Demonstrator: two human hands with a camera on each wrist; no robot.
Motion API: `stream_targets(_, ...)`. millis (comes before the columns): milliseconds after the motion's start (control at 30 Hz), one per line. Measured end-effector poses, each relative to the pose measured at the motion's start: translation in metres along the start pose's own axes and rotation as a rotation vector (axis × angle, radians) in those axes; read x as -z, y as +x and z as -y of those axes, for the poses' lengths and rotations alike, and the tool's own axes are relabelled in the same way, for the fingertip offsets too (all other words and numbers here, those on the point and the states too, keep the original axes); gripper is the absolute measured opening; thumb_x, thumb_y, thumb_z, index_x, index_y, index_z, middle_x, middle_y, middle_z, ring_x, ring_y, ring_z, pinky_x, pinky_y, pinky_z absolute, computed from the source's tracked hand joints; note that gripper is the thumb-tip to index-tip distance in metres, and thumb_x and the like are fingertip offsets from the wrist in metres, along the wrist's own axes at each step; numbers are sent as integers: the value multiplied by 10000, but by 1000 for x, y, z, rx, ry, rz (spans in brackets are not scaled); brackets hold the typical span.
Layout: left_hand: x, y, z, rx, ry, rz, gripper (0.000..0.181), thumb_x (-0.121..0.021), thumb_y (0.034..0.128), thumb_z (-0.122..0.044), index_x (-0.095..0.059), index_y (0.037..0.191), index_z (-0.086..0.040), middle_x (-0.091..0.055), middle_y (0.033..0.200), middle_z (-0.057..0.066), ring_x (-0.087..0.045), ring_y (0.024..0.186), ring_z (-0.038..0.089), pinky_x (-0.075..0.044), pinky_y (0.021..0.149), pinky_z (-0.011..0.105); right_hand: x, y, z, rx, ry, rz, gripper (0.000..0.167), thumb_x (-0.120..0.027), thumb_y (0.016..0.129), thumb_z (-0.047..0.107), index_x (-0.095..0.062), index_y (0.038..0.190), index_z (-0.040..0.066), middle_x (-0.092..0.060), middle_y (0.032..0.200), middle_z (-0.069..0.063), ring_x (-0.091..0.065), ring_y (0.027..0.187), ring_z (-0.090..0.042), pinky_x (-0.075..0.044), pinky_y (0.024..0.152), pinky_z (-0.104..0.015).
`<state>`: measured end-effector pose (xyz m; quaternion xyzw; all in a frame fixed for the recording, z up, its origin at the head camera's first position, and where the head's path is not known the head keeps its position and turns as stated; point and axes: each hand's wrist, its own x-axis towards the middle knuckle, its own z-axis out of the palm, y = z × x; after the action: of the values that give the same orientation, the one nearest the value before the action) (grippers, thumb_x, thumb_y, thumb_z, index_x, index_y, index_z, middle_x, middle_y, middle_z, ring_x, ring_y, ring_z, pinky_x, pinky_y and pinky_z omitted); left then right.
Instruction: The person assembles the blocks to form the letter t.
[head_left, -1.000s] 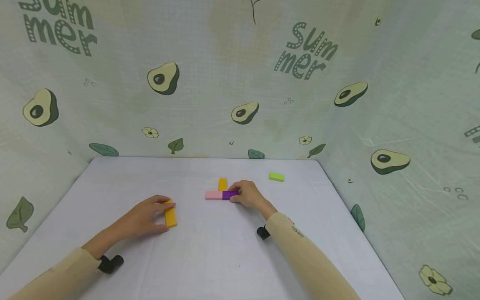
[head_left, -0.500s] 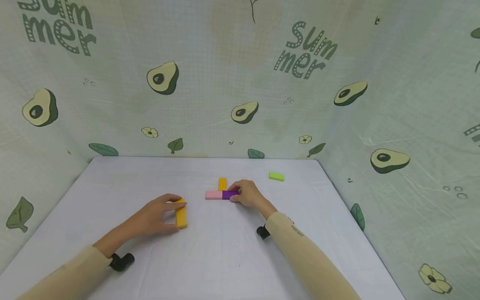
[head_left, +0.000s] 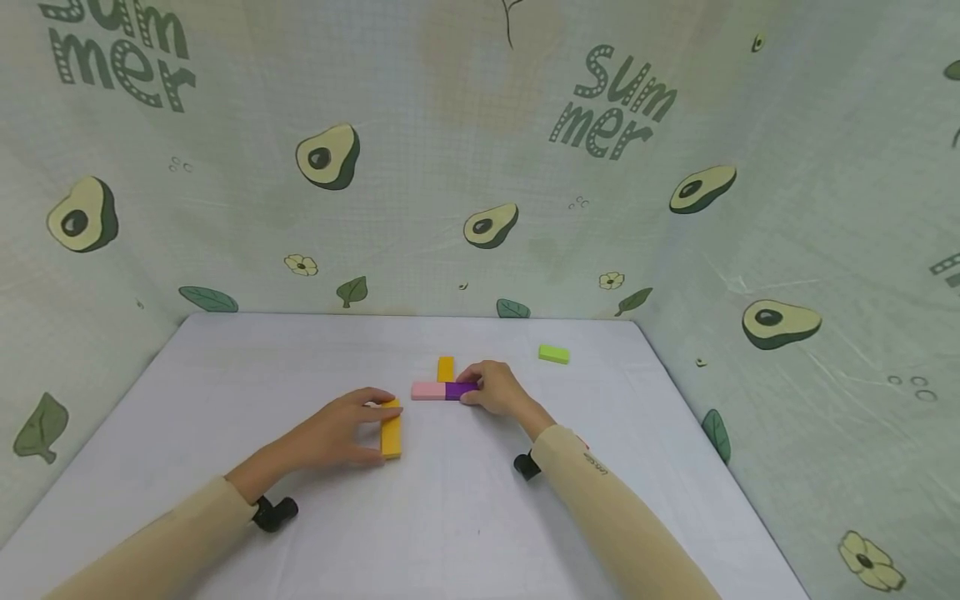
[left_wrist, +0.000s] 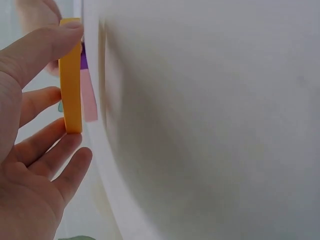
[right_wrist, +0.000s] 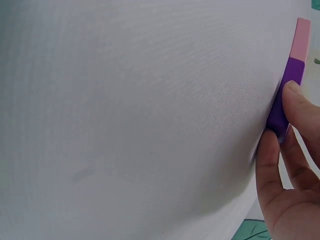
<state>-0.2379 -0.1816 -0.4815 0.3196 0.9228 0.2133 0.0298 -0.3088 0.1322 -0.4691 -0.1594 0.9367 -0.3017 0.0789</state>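
My left hand (head_left: 341,429) pinches a long yellow-orange block (head_left: 391,435) between thumb and fingers, left of centre; the left wrist view shows the block (left_wrist: 71,85) held lengthwise, thumb at one end. My right hand (head_left: 498,390) grips the right part of a purple block (head_left: 454,391). That purple block (right_wrist: 286,95) meets a pink block (right_wrist: 301,40) end to end in the right wrist view. Behind the pink (head_left: 428,391) and purple pair stands a smaller orange block (head_left: 446,368), touching near their joint and pointing away from me.
A lime green block (head_left: 553,354) lies on the white table (head_left: 450,525) behind and to the right of my right hand. Patterned cloth (head_left: 420,167) with avocados hangs behind the table and along its sides.
My left hand has moved right with the long yellow-orange block, closer to the pink block. My right hand and the other blocks have stayed in place.
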Motion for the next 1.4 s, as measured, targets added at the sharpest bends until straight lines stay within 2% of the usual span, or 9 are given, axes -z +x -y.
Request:
stream_targets(367, -4, 20, -17, -48, -47, 39, 720, -906, 855, -404, -643, 1492, -197, -529, 1556, 62, -492, 1433, 337, -466, 1151, 591, -2, 0, -1, -20, -13, 3, 228, -822, 954, 177, -787, 1177, 156, -726, 1159, -27, -610, 1031, -212, -544, 1019, -404)
stream_targets(567, -8, 33, -24, -79, -24, 52, 720, -913, 850, -394, -648, 1485, -183, -536, 1545, 60, -510, 1413, 313, -482, 1148, 550, -2, 1, -2, -25, -16, 4, 234, -825, 951, 178, -785, 1181, 158, -725, 1162, -26, -605, 1023, -205, -546, 1008, -395)
stream_targets(900, -13, 49, -34, -70, -25, 92, 715, -913, 852, -380, -644, 1490, -202, -523, 1568, 28, -462, 1472, 280, -453, 1185, 517, -1, -1, 0, -15, -21, -3, 232, -823, 951, 170, -783, 1179, 151, -723, 1152, -30, -604, 1007, -208, -561, 982, -383)
stream_targets(1000, -15, 53, -35, -73, -25, 100, 707, -914, 853, -372, -648, 1486, -205, -518, 1573, 12, -452, 1483, 266, -445, 1195, 502, 0, -1, 1, -17, -16, -3, 223, -817, 957, 167, -784, 1177, 150, -724, 1155, -34, -606, 1008, -211, -561, 987, -385)
stream_targets(1233, -18, 58, -38, -124, -33, 96, 693, -915, 852, -341, -661, 1467, -145, -542, 1550, 60, -469, 1461, 289, -433, 1200, 514, 1, -1, 2, -19, 2, 3, 224, -818, 954, 156, -782, 1174, 140, -721, 1155, -42, -597, 1009, -218, -558, 996, -394)
stream_targets(1400, -19, 61, -40, -103, -28, 118, 685, -904, 862, -364, -660, 1470, -162, -537, 1555, 59, -474, 1451, 289, -435, 1197, 523, 1, -1, 3, -14, 4, 5, 225, -821, 951, 159, -782, 1172, 138, -723, 1148, -39, -597, 1005, -211, -560, 993, -388)
